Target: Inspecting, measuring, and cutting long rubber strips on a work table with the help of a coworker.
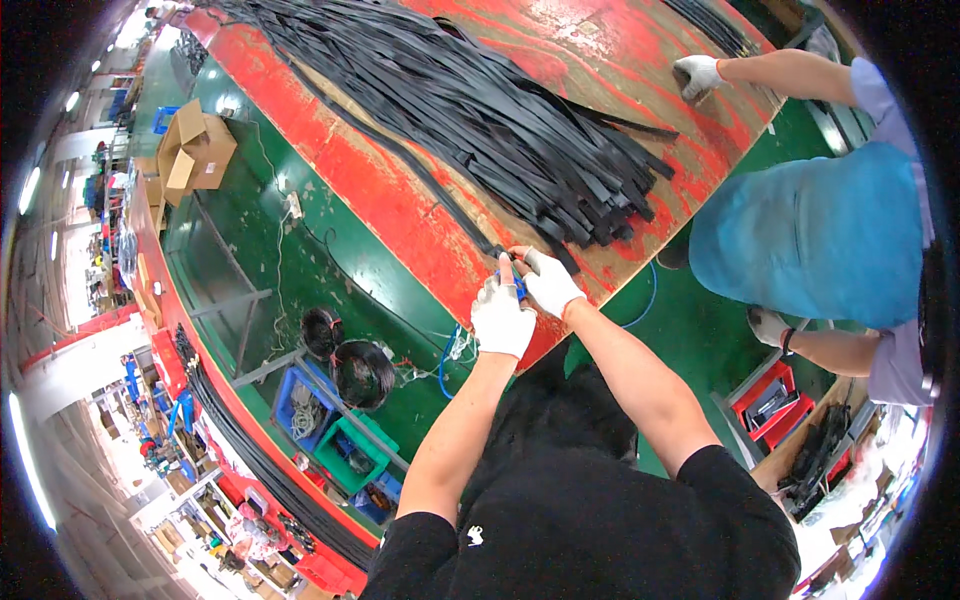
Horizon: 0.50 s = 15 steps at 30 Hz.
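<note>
Both my hands, in white gloves with bare-looking fingertips, meet at the near edge of a red worktable. My left hand (502, 318) is closed, its thumb up against the end of a long flat black strip (440, 192). From the other side my right hand (548, 282) pinches at that same end. Between the palms shows a small blue object (520, 288); its kind and which hand has it I cannot tell. The strip runs from my fingers toward the far left, beside a large pile of similar black strips (500, 120).
The red worktable (400, 235) has worn paint. A co-worker in a blue apron (810, 235) stands at the right, one gloved hand (698, 76) on the tabletop. On the green floor at left are a cardboard box (200, 150), a blue crate (302, 402), a green crate (357, 452) and cables.
</note>
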Tool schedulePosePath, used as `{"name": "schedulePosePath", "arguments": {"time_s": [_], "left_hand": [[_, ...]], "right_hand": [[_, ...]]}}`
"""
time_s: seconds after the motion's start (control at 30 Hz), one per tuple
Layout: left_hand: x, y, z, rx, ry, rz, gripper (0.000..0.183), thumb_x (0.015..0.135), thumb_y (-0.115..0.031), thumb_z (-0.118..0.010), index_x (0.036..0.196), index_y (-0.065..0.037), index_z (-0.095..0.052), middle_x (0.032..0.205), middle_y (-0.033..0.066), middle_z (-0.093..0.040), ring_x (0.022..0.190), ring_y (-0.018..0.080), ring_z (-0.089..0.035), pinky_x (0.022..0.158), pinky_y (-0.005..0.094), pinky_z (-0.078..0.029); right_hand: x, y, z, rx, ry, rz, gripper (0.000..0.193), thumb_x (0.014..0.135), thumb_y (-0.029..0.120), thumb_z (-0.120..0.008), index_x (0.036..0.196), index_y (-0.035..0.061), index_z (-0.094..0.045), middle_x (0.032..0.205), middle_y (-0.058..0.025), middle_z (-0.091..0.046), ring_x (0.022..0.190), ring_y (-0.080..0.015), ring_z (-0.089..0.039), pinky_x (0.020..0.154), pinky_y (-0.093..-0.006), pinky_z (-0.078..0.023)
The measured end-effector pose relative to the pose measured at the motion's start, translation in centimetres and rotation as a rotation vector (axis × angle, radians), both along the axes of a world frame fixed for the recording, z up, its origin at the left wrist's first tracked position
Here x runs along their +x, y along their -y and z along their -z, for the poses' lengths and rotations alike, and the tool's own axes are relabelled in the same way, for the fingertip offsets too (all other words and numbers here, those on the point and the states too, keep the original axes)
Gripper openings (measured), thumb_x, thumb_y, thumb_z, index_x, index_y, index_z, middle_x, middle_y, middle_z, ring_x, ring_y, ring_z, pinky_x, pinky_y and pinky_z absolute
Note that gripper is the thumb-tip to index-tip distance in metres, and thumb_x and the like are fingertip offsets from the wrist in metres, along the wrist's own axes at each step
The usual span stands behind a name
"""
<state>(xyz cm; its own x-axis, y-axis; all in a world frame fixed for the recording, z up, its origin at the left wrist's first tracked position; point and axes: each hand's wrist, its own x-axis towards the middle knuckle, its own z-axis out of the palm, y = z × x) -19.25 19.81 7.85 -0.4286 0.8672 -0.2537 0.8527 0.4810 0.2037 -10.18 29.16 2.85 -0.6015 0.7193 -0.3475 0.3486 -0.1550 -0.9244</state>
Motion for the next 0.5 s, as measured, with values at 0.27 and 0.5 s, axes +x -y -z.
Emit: {"name": "schedulePosePath", "arguments": {"time_s": [0.27,0.5], "left_hand": [[1.2,0.3,1.9,0.113,-0.057,-0.069,0.090,0.083,-0.026,-0.078,0.159,-0.001,-0.036,0.121,0.0222,-0.065,0.107,0.0384,-0.067,0.092,0.0484,-0.055],[2.7,0.3,2.4,0.181,-0.056,-0.083,0.087,0.083,-0.026,-0.078,0.157,-0.002,-0.038,0.119,0.0214,-0.066,0.106,0.0387,-0.067,0.089,0.0481,-0.055]], "right_hand": [[-0.3,0.2,1.6,-0.078,-0.006,0.006,0.033,0.107,0.019,-0.055,0.137,0.0098,-0.063,0.121,-0.0214,-0.072,0.109,-0.0326,-0.070,0.096,-0.0384,-0.053],[0.7,-0.2,2.2,-0.087,-0.073,0.001,0.034,0.106,0.016,-0.053,0.136,0.0034,-0.062,0.130,-0.0204,-0.069,0.121,-0.0300,-0.066,0.105,-0.0371,-0.049]]}}
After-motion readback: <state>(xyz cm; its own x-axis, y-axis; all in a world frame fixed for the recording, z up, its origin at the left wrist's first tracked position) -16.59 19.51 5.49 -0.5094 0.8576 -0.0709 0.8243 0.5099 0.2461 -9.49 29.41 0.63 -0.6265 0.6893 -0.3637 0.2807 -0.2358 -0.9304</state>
